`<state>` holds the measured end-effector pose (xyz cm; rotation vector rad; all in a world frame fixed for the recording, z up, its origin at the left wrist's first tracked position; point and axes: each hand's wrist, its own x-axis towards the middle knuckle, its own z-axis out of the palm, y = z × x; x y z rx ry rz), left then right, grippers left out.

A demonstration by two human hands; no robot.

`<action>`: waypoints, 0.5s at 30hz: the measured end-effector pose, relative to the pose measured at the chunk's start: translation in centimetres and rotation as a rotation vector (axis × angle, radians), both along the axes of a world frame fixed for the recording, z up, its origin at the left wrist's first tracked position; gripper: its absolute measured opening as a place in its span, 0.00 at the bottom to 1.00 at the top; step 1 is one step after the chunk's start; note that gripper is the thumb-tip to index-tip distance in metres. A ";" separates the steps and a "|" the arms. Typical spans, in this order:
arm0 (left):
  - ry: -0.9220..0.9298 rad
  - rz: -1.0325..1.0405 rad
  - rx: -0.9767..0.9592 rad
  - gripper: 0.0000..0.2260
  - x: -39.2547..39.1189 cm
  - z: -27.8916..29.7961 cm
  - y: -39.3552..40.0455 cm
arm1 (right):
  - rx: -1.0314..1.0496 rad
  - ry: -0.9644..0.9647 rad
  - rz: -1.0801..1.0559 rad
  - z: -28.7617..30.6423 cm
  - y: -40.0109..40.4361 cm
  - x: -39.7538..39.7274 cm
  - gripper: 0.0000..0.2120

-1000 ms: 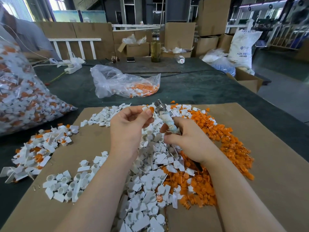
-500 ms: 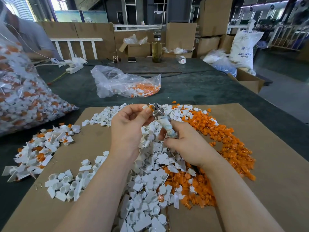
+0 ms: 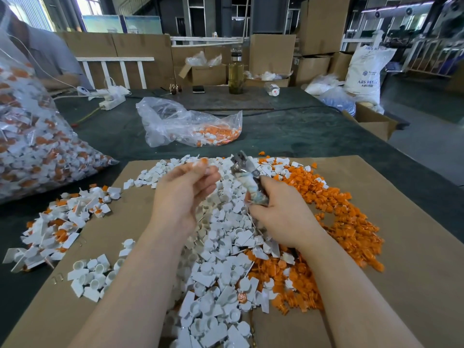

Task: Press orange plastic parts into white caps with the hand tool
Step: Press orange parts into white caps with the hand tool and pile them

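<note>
My right hand (image 3: pixel 281 217) grips the hand tool (image 3: pixel 247 178) by its tape-wrapped handle, metal head pointing up and away. My left hand (image 3: pixel 183 194) pinches a white cap with an orange part (image 3: pixel 203 163) at its fingertips, a short gap left of the tool's head; the cap is blurred. Below both hands lies a heap of white caps (image 3: pixel 221 259) on a brown cardboard sheet (image 3: pixel 406 259). A pile of orange parts (image 3: pixel 346 217) spreads to the right of the heap.
Assembled white-and-orange caps (image 3: pixel 57 227) lie at the left, beside a large full clear bag (image 3: pixel 30 146). A smaller bag (image 3: pixel 190 126) sits behind the cardboard on the dark green table (image 3: pixel 288 131). A person sits at the far left; boxes and a bottle (image 3: pixel 236 71) stand behind.
My left hand has drawn the cap leftward, away from the tool's head, opening a gap. My right hand keeps its grip on the tool, which has tilted a little.
</note>
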<state>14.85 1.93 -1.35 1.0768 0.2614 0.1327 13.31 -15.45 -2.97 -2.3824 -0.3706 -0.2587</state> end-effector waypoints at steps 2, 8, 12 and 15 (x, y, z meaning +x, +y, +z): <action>0.137 0.084 -0.135 0.04 0.8 -0.4 2.0 | -0.011 -0.041 -0.070 -0.1 -0.5 0.1 0.07; 0.268 0.340 -0.494 0.14 1.7 -1.5 7.4 | -0.081 -0.053 -0.281 -0.4 -1.4 0.8 0.11; 0.243 0.461 -0.577 0.17 1.8 -1.5 9.1 | -0.166 -0.037 -0.378 -0.6 -2.1 0.9 0.14; 0.202 0.527 -0.627 0.17 1.3 -1.2 9.8 | -0.205 -0.009 -0.442 -0.7 -2.5 1.0 0.13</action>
